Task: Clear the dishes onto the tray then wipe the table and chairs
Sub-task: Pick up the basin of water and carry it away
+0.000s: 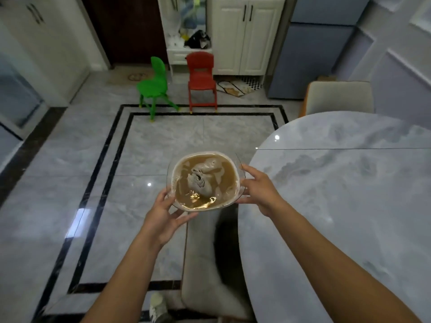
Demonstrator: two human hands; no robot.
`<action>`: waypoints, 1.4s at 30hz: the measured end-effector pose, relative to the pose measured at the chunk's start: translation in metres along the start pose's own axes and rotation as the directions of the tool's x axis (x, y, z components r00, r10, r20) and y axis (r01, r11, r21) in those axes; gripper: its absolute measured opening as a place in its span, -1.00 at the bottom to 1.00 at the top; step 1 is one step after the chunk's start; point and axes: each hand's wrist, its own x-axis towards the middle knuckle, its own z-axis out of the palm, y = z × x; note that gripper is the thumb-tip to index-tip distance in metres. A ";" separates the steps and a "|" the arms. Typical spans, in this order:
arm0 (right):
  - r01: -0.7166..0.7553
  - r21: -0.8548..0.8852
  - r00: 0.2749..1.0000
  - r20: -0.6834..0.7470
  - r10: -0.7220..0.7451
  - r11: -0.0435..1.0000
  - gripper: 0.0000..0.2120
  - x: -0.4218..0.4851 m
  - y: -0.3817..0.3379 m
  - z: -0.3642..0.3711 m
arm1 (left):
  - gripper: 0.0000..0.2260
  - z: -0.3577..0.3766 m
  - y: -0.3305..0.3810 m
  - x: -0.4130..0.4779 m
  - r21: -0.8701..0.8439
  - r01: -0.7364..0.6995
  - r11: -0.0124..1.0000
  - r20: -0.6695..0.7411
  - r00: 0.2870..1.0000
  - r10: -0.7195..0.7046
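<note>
Clear bowl (238, 164) of murky brown water, grey cloth (201, 180) soaking inside, is up in the air over a chair seat (200, 264), just left of the marble tabletop (338, 194). Left grip (163, 213) clasps its near-left rim, right grip (258, 190) its right edge.

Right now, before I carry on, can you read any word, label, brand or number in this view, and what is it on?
No text can be read anywhere in this view.
On the doormat by the dark door: a looped mark, too blurred to read.
On the shelf clutter: too small to read.
On the glass bowl and the fridge: no label shows.
</note>
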 end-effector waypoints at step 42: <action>0.148 -0.381 0.708 0.685 0.172 0.913 -0.57 -0.096 0.049 0.686 | -0.74 -0.542 0.164 -0.233 -0.344 -0.518 0.783 -0.668 0.721 0.183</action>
